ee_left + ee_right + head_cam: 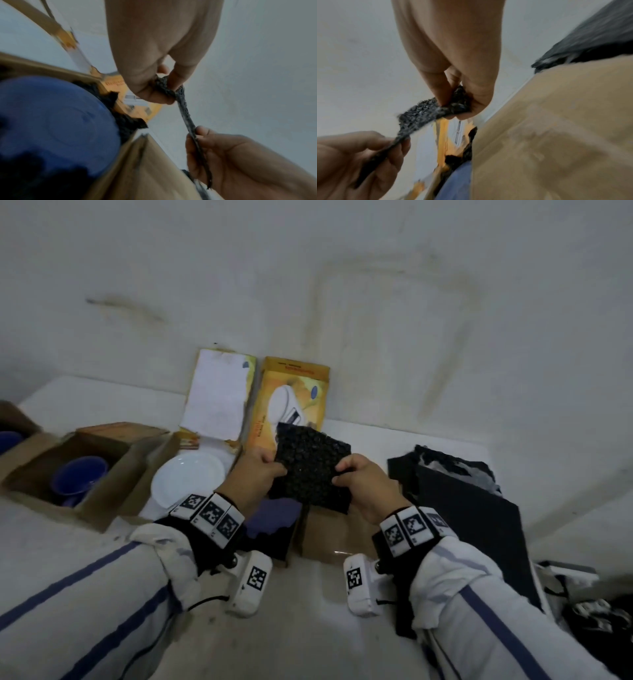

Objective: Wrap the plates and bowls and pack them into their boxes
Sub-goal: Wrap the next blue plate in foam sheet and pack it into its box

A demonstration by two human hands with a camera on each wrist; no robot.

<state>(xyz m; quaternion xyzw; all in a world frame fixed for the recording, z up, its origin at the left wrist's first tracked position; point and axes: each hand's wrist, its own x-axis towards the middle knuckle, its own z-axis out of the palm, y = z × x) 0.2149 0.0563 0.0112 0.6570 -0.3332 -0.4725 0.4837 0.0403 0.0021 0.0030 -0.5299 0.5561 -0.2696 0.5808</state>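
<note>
Both the left hand (pixel 256 470) and the right hand (pixel 363 478) pinched opposite edges of a black bubble-wrap sheet (pixel 312 470), fingers curled, above an open cardboard box (pixel 322 537) holding a blue bowl (pixel 274 517) on the tabletop (pixel 394 436).

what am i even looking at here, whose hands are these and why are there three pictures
No robot here: a person is packing dishes, wearing cameras. The big picture comes from a camera on the head, looking down at both arms. The other two come from small cameras strapped to each wrist, looking along the hand, so they appear tilted and blurry.

The left hand and right hand each pinch one edge of a black bubble wrap sheet, holding it up between them; each grip is thumb against fingers.

On the white surface lie a white plate, an open cardboard box holding a blue bowl, and two yellow printed boxes leaning on the wall. A stack of dark sheets lies to the right. Below the hands sits another blue dish in a box lined with black wrap.
</note>
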